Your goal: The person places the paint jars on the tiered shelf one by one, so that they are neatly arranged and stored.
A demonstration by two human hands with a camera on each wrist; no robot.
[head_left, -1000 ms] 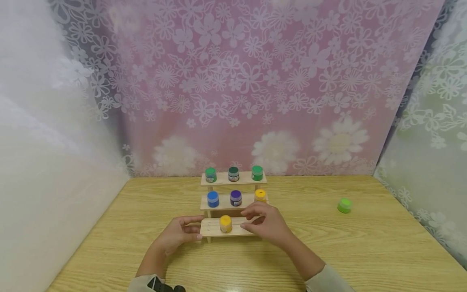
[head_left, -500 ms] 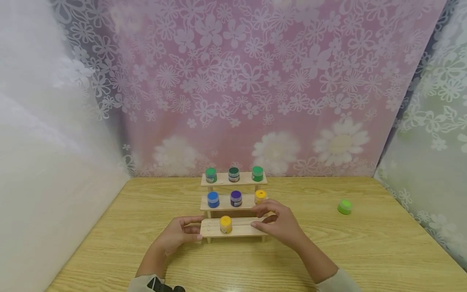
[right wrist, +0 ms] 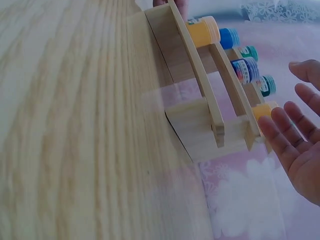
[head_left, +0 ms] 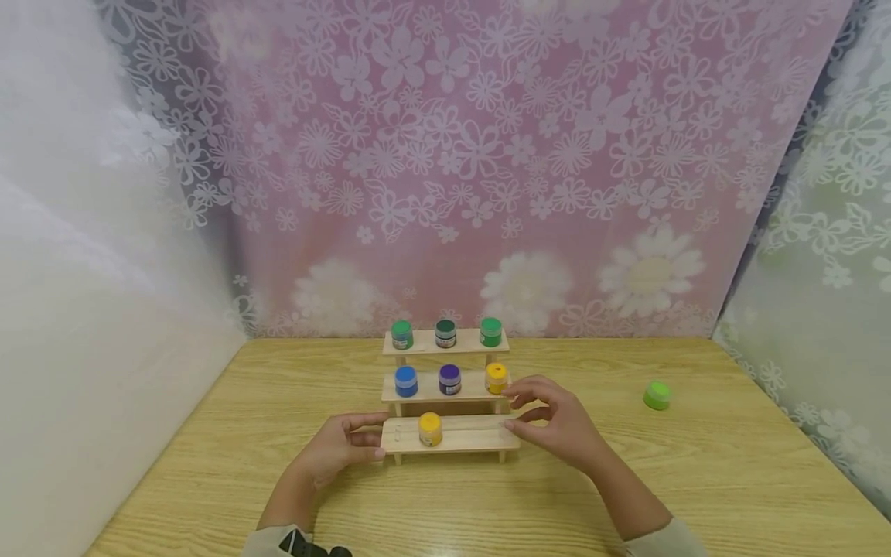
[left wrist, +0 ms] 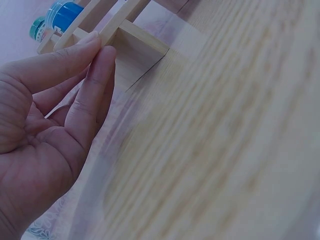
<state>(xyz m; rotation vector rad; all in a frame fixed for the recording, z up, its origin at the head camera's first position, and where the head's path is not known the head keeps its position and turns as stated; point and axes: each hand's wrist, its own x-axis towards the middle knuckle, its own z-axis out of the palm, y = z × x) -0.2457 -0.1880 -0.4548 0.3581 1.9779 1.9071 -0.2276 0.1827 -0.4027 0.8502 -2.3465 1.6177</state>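
Observation:
A small three-tier wooden display rack (head_left: 473, 440) stands on the table, bearing paint jars. On its lowest tier sits a yellow paint jar (head_left: 430, 430), left of the middle. My left hand (head_left: 337, 446) holds the left end of that tier, thumb in front and forefinger behind; the left wrist view shows the fingertips at the wood. Off the right end, my right hand (head_left: 557, 422) has loosely bent fingers spread apart from the thumb. In the right wrist view its fingers (right wrist: 285, 137) hold nothing. Another yellow jar (head_left: 496, 378) stands on the middle tier, close to these fingertips.
Beside that jar on the middle tier are a blue jar (head_left: 406, 381) and a purple jar (head_left: 449, 380). Green jars (head_left: 490, 333) line the top tier. A lime-green jar (head_left: 657, 395) stands apart at the right of the table (head_left: 696, 472). Flowered sheeting (head_left: 445, 193) encloses the back and sides.
My right hand has moved rightward along the lowest tier and off its right end, uncovering the tier and the yellow jar behind. The left hand keeps its place.

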